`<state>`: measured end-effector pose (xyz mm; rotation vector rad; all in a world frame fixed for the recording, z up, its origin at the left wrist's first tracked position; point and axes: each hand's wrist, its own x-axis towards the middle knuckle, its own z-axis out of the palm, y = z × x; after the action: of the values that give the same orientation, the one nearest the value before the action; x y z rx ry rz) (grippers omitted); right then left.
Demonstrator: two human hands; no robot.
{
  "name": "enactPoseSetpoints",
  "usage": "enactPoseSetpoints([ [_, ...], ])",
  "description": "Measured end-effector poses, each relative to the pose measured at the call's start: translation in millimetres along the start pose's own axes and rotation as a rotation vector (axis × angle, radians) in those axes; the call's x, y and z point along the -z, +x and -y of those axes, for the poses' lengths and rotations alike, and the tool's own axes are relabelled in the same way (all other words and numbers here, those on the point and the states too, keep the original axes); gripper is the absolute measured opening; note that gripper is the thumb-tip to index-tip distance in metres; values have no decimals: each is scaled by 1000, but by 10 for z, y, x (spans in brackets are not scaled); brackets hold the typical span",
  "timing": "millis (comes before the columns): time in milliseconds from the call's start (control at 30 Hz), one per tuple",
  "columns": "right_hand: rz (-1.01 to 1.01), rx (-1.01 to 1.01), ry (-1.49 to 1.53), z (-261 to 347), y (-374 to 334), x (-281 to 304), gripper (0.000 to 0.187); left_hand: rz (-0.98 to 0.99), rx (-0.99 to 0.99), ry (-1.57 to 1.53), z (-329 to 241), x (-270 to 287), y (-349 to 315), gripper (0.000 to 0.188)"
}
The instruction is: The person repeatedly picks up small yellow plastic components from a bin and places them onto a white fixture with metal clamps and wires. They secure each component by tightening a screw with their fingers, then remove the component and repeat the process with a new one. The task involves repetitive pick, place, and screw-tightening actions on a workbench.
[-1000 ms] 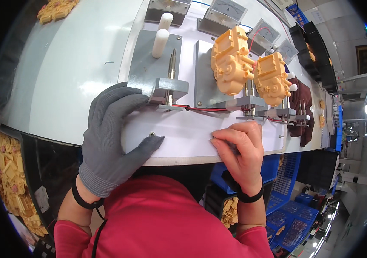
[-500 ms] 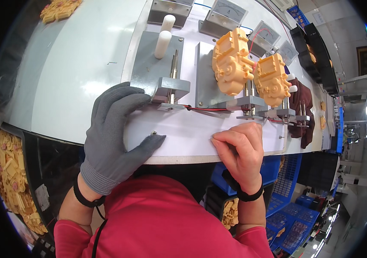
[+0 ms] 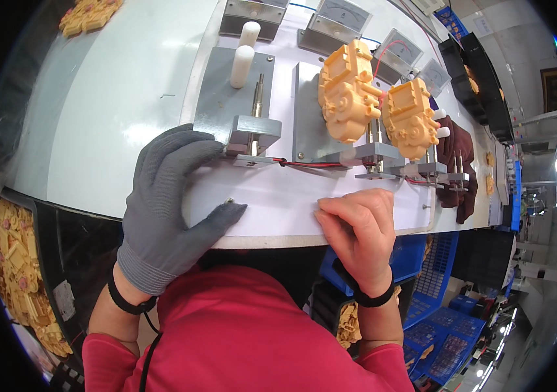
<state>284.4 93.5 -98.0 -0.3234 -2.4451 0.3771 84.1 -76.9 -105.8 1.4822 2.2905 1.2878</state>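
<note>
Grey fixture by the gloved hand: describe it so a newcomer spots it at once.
At the white table, find the gloved left hand. Beside its fingertips stands the grey fixture, with two white pegs. The next two fixtures rightward carry yellow housings; this one has none.

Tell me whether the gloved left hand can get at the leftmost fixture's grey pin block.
Probably yes: the gloved left hand is open right beside the grey pin block, with nothing visible between them.
</note>
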Motion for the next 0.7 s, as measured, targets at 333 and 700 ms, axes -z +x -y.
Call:
enactPoseSetpoints([
  [333, -22, -18, 14, 9, 13, -42, 27, -13, -10, -30, 28, 40, 57, 58],
  [700, -41, -56, 47, 36, 78, -74, 31, 4, -5, -58, 95, 76, 126, 60],
])
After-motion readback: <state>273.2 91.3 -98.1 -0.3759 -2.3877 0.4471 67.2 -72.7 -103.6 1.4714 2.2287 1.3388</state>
